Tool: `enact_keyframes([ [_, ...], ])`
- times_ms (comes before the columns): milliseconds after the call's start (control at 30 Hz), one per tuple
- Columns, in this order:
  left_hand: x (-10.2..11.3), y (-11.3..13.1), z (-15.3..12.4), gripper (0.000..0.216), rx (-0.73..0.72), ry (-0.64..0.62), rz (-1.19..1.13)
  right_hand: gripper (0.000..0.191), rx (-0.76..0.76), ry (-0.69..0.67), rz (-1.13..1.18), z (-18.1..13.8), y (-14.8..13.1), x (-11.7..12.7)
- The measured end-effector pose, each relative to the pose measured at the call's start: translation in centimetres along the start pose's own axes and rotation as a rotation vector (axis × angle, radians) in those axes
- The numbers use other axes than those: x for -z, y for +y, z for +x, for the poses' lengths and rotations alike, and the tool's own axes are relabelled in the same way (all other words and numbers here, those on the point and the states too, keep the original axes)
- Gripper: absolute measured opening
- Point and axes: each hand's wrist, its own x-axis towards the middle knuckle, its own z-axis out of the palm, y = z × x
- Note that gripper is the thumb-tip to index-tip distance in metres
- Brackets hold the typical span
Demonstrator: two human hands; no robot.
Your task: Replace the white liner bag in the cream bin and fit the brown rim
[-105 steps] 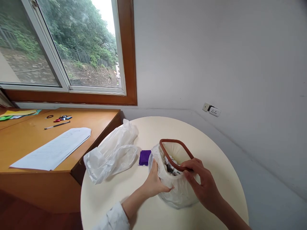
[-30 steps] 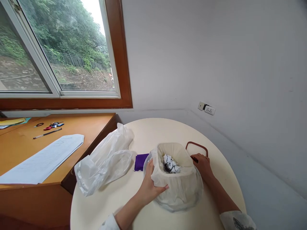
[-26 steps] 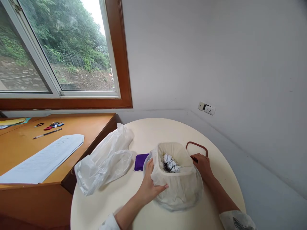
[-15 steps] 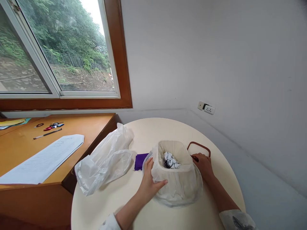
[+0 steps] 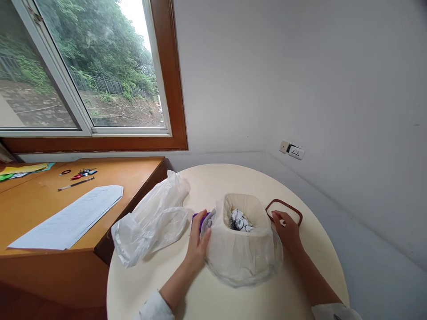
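Note:
A small trash bin [image 5: 245,202] stands on the round table, lined with a whitish plastic bag [image 5: 238,258] folded over its rim and hanging loosely around it. Crumpled paper [image 5: 240,221] lies inside. My left hand [image 5: 196,242] is at the bag's left edge, thumb and fingers apart, touching the loose plastic. Right of the bin, my right hand [image 5: 287,226] has its fingers curled over the near side of a brown rim ring [image 5: 283,202], which rests on the table. The hand covers part of that ring.
Another crumpled white plastic bag [image 5: 153,226] lies left on the round table [image 5: 213,175]. A purple item [image 5: 196,217] is partly hidden behind my left hand. Beside the table, a wooden desk [image 5: 140,171] holds paper sheets [image 5: 73,218], a pen [image 5: 76,183] and keys [image 5: 85,172].
My left hand has moved left from the bin's side to the bag's outer edge. The brown ring has shifted slightly right, beside my right hand. The view has turned a little left.

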Motion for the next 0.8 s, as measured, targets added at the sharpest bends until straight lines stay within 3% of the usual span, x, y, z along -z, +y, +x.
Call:
enact_keyframes([
  [133, 1.0, -1.3, 1.4, 0.042, 0.204, 0.065, 0.101, 0.039, -0.096, -0.101, 0.249, -1.0, -1.7, 0.3],
  [367, 1.6, -1.7, 2.0, 0.053, 0.327, -0.141, 0.557, 0.04, -0.107, -0.251, 0.45, -1.6, -2.6, 0.0],
  [633, 1.7, -3.7, 1.8, 0.054, 0.212, -0.125, 1.042, 0.045, -0.154, -0.226, 0.436, -1.8, -2.1, -0.5],
  [800, 1.8, -4.6, 1.7, 0.046, 0.03, -0.051, 1.005, 0.042, -0.139, -0.243, 0.403, -1.6, -1.5, -0.5],
])
